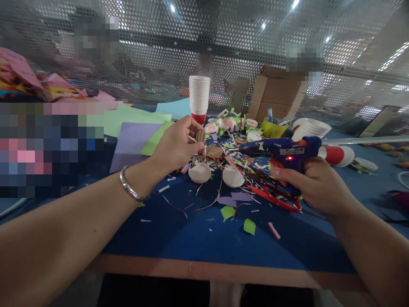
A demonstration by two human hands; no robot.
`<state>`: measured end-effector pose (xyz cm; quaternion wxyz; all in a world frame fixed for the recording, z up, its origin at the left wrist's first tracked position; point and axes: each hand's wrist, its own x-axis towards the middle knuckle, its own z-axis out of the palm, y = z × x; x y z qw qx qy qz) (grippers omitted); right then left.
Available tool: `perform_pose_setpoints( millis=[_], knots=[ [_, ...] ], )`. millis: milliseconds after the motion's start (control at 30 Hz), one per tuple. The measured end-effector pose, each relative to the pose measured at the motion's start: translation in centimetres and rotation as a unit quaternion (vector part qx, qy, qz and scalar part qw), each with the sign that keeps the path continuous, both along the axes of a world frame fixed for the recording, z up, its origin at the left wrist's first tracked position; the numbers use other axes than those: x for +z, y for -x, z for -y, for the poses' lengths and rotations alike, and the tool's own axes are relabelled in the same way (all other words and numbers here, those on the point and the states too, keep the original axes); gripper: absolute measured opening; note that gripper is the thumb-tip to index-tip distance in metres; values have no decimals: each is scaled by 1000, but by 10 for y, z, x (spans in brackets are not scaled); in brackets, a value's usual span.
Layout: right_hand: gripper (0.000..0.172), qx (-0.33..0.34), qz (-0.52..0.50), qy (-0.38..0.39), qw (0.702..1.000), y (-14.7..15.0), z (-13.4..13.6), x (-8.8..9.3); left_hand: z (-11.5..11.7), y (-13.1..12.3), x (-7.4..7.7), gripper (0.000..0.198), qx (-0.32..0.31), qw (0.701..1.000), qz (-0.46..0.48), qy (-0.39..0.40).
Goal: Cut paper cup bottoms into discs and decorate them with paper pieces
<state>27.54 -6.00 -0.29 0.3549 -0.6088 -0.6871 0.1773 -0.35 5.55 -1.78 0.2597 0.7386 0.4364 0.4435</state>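
Observation:
My left hand [180, 143] pinches a small brown cardboard piece [200, 136] between thumb and fingers, above the scraps. My right hand [315, 183] is wrapped round a blue glue gun [281, 149], whose red light is lit and whose nozzle points left toward the cardboard piece without touching it. Two white paper discs, one on the left [200, 173] and one on the right [233, 176], lie below the nozzle. Red-handled scissors [277, 200] rest under the glue gun. Green leaf-shaped pieces [249, 227] and purple scraps [241, 196] lie nearer the front edge.
A tall stack of paper cups [200, 96] stands behind my left hand. Purple paper [128, 145] and pale green paper [111, 121] lie at the left. A cardboard box [275, 94] and a yellow-green container [273, 128] are at the back right, near a lying red cup [335, 155].

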Motion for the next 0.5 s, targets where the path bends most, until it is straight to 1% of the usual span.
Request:
perform_pose_setpoints(
  millis=[133,267,333,400,500],
  knots=[
    [37,3,3,7,1000,0,0,-1,-4,0,-5,32,-8,1000,-23,-2],
    [39,3,5,19,1000,0,0,-2,-9,-5,-12,30,-19,1000,2,13],
    [39,8,3,19,1000,1,1,-2,-10,-8,-15,29,-22,1000,-2,12],
    [37,16,1,17,1000,3,1,-1,-10,-9,-17,29,-16,1000,-20,8],
    [35,22,3,10,1000,4,2,2,-11,-7,-15,29,10,999,-43,-8]
  ],
)
